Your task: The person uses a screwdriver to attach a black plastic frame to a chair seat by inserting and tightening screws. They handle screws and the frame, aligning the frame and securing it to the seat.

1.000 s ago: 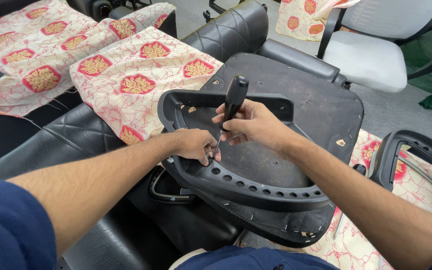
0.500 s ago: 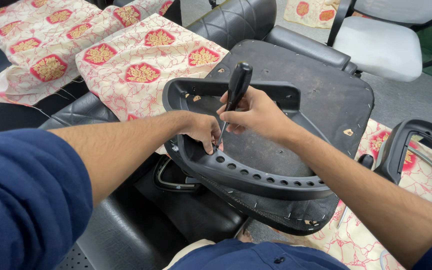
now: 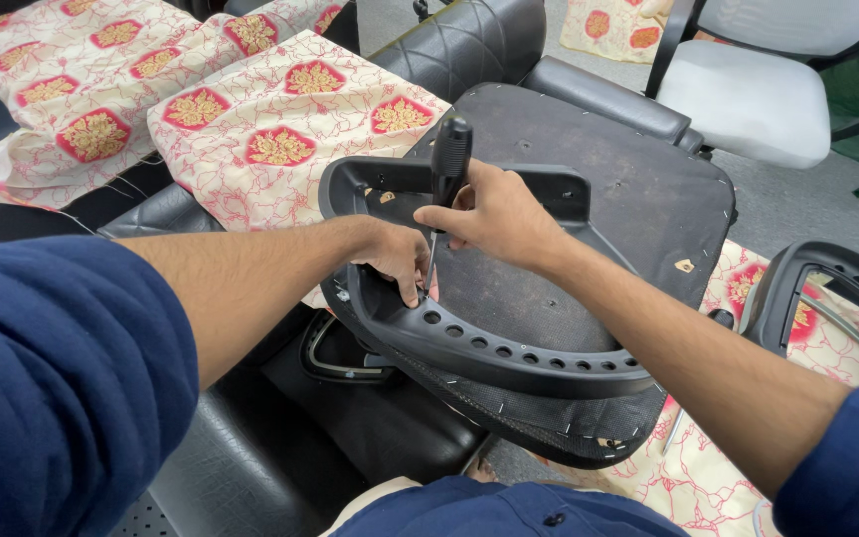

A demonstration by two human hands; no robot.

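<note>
An upturned chair seat (image 3: 638, 189) with a black fabric-stapled underside lies in front of me. On it rests a black plastic armrest frame (image 3: 509, 348) with a row of holes along its curved near edge. My right hand (image 3: 494, 214) grips the black handle of a screwdriver (image 3: 446, 174), held upright with its thin shaft pointing down at the frame's left corner. My left hand (image 3: 400, 259) pinches the frame right beside the screwdriver tip, fingers curled over the rim.
Cushions in cream fabric with red and gold medallions (image 3: 270, 129) lie on a black quilted sofa (image 3: 469, 40) to the left. A white office chair (image 3: 748, 89) stands at the upper right. Another black armrest (image 3: 827, 288) lies at the right on patterned fabric.
The view has shifted closer and slightly left. Both hands stay at the frame's left corner, with the screwdriver still upright.
</note>
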